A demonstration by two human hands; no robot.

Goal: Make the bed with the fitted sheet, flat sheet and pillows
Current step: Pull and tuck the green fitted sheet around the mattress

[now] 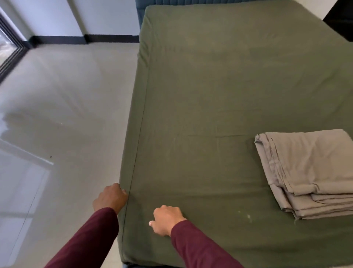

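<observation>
A green fitted sheet (219,99) covers the whole mattress and lies mostly smooth. A folded grey flat sheet (309,172) rests on top of it near the right edge. My left hand (109,197) is at the mattress's left side edge near the front corner, fingers curled down over the seam and gripping the fitted sheet there. My right hand (165,219) rests on top of the bed close by, fingers curled under and thumb sticking out left, with no fabric visibly bunched in it. No pillows are in view.
Glossy pale floor (63,107) stretches left of the bed. A glass door frame (11,47) stands at the far left, a blue headboard (172,2) at the top, and a dark piece of furniture (342,17) at the top right.
</observation>
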